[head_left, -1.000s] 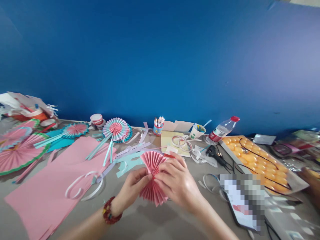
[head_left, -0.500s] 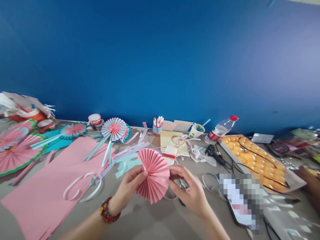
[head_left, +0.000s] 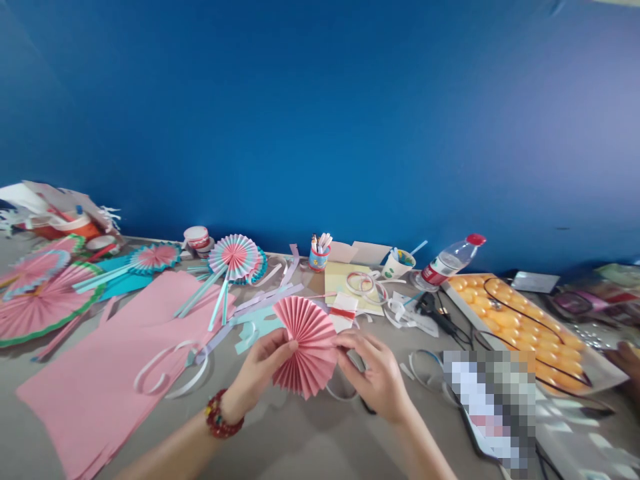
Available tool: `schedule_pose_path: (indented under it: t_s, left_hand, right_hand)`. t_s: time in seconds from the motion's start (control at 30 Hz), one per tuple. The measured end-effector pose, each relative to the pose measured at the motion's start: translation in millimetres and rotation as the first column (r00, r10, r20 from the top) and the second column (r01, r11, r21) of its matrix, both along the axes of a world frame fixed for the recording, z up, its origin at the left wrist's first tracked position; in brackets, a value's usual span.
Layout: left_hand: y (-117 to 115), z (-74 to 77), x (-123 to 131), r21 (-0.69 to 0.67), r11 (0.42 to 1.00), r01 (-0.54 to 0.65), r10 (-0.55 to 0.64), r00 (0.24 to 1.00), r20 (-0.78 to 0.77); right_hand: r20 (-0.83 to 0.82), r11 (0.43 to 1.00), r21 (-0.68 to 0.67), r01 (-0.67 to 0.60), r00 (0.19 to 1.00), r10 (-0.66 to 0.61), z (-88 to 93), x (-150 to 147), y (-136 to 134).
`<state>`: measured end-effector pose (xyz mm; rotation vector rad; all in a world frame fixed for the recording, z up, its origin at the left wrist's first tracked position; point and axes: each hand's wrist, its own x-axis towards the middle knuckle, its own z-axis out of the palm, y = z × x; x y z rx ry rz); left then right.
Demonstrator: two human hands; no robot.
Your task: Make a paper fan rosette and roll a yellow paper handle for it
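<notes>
A pink pleated paper fan (head_left: 307, 345) is spread into a half circle just above the grey table. My left hand (head_left: 260, 373), with a red bead bracelet on the wrist, pinches the fan at its left side near the centre. My right hand (head_left: 377, 377) pinches the fan's right edge with thumb and fingers. Both hands are closed on the paper.
Large pink paper sheets (head_left: 115, 353) lie at the left, with finished round fans on sticks (head_left: 233, 257) behind them. Paper strips, a pen cup (head_left: 319, 253), a paper cup (head_left: 397, 264), a water bottle (head_left: 450, 261) and a tray of orange balls (head_left: 520, 320) are at the back and right. Another person's hand (head_left: 627, 357) shows at the right edge.
The fan went from a narrow folded bundle held by both hands to a spread half circle. My right hand slid from covering the fan out to its right edge.
</notes>
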<state>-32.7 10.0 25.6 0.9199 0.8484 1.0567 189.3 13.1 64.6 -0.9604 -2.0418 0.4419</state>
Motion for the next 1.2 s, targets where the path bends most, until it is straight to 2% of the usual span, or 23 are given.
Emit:
schedule_pose_path:
  t_s: [0.27,0.4,0.53,0.63,0.77,0.87,1.03,1.1,1.2]
  left_hand:
    - [4,2.4,1,-0.035,0.999,-0.021,0.02,0.999,-0.039]
    - [5,5.5,2,-0.054,0.998,-0.034,0.031,0.998,-0.05]
    - [8,-0.6,0,-0.073,0.997,-0.029,0.028,0.999,-0.022]
    - [9,-9.0,-1,-0.117,0.993,-0.03,0.033,0.999,0.023]
    - [11,-18.1,1,-0.246,0.969,-0.02,0.048,0.993,0.109]
    - [10,-22.6,6,-0.335,0.94,0.071,0.006,0.975,0.223]
    - [8,-32.7,9,-0.394,0.883,0.256,-0.074,0.904,0.42]
    - [7,-36.6,9,-0.377,0.851,0.367,-0.135,0.845,0.518]
    - [4,-40.3,8,-0.248,0.803,0.542,-0.262,0.695,0.67]
  right_hand:
    - [-0.033,1.0,-0.019,-0.025,0.999,0.024,-7.8,5,9]
    - [-0.027,0.999,0.05,-0.017,0.999,0.019,-8.4,4,14]
    - [0.003,0.992,0.12,-0.044,0.999,0.044,-8.5,1,17]
    - [-0.037,0.998,0.041,-0.04,0.998,0.042,-10.9,-1,15]
    - [-0.217,0.992,-0.118,-0.044,0.976,0.018,-22.0,-1,9]
    - [-0.339,0.978,-0.197,-0.068,0.941,-0.002,-35.0,-2,8]
    - [-0.437,0.935,-0.351,-0.049,0.892,-0.118,-58.9,-10,14]
    - [-0.484,0.914,-0.393,-0.095,0.867,-0.118,-65.7,-14,17]
    - [-0.577,0.851,-0.471,-0.232,0.811,-0.099,-69.1,-21,16]
